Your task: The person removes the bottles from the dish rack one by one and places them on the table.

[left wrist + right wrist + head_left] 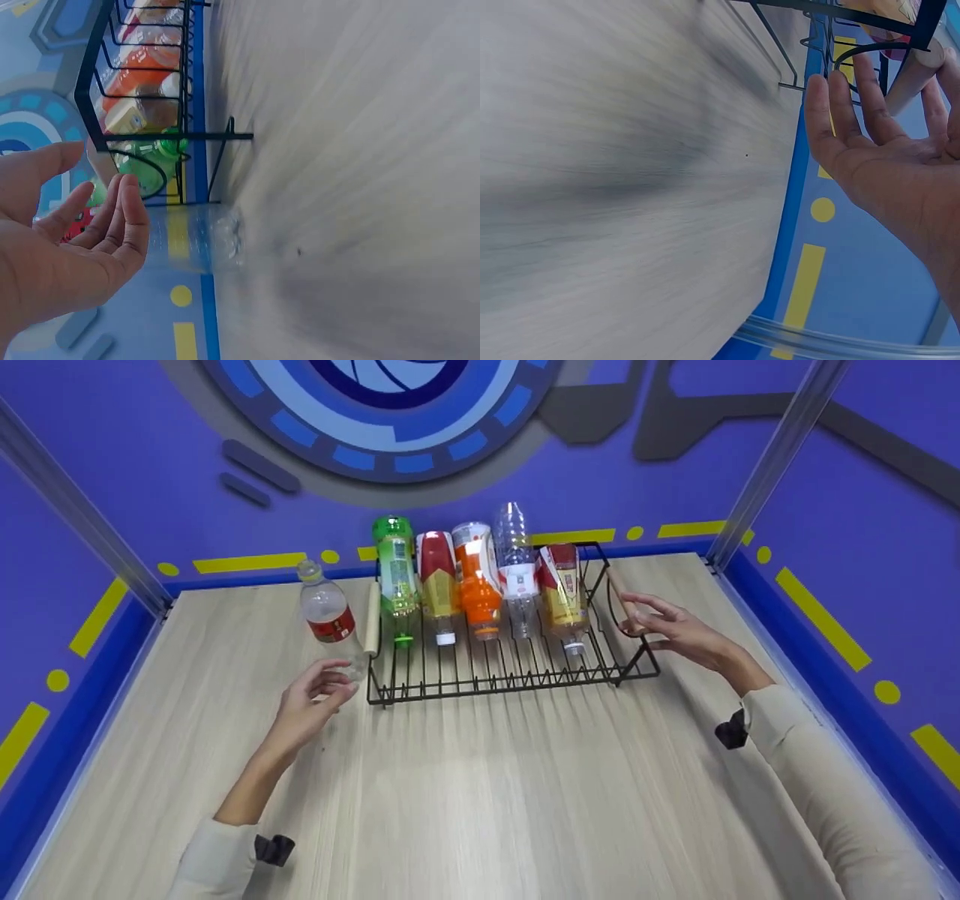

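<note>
A black wire rack [495, 688] with a wooden handle at each end stands at the back of the table. Several drink bottles lie side by side in it, capped ends toward me, including a green bottle [397, 574] and an orange bottle [478, 585]. My right hand [682, 634] is at the right wooden handle [915, 75], fingers mostly straight and loosely around it. Beyond my left hand [311, 705] an upright clear bottle with a red label [328, 611] stands by the left handle [373, 619]. The left fingers are relaxed, with nothing held.
A pale wood-grain table [480, 802] extends in front of the rack. Blue-purple panels [600, 495] with yellow marks enclose the back and both sides. Metal posts [780, 457] rise at the back corners.
</note>
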### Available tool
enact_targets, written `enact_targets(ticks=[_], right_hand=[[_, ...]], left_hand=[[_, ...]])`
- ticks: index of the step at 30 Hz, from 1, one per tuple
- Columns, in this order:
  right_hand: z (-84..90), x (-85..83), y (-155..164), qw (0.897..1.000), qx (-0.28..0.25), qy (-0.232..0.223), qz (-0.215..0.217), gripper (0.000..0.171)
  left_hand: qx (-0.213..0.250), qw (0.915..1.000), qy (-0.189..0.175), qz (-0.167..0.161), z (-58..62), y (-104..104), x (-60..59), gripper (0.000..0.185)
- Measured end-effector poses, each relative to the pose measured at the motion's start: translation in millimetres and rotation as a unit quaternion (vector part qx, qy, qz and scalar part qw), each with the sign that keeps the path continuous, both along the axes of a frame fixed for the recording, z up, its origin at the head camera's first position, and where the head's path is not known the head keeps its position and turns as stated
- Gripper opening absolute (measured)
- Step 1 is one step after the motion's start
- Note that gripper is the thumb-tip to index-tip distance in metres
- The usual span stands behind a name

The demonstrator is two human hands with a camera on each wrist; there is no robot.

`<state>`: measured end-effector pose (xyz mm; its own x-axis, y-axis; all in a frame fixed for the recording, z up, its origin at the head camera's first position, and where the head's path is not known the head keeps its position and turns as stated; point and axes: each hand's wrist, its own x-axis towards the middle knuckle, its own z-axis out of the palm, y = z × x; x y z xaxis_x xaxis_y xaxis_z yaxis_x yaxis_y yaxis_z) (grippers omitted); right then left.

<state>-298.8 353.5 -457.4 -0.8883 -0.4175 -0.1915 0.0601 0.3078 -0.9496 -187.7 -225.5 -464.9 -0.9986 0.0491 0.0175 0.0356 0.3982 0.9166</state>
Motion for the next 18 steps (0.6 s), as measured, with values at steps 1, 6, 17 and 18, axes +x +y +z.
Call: enact_targets(ticks=[1,6,17,18], right_hand=[[0.6,0.1,0,1.0,-0.001,0.002,-0.001,0.055],[1.0,0.5,-4,1.0,0.0,0.005,0.002,0.054],[0.9,3.4,-2,0.999,0.033,0.027,0.003,0.054],[2.2,3.6,-2,0.999,0.042,0.031,0.004,0.054]], left_hand=[[0.003,1.0,0.006,-0.006,0.0,3,-1.2,0.043],[0.017,0.9988,0.033,-0.031,-2.3,11,-6.1,0.044],[0.032,0.9977,-0.007,-0.059,-13.4,15,-11.7,0.05],[0.033,0.9975,-0.011,-0.062,-14.2,15,-12.3,0.051]])
